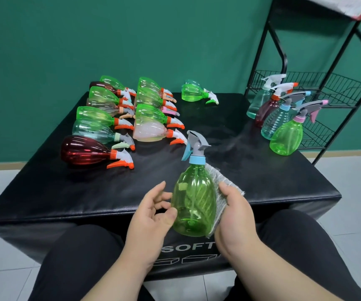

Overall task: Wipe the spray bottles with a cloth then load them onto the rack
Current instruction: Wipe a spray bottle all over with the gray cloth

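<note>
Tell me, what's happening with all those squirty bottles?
A person sitting at a black padded box is wiping a see-through green plastic spray bottle. The right hand holds a grey cloth against its side while the left hand steadies it. More spray bottles lie on their sides on the box, and four more bottles stand upright beside the black wire rack.

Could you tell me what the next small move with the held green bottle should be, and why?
Probably draw the grey cloth round the front of the green bottle, turning it with the left hand. The right hand holds the cloth against only the bottle's right side, and the left fingertips merely touch its left side, so wiping looks unfinished.
</note>
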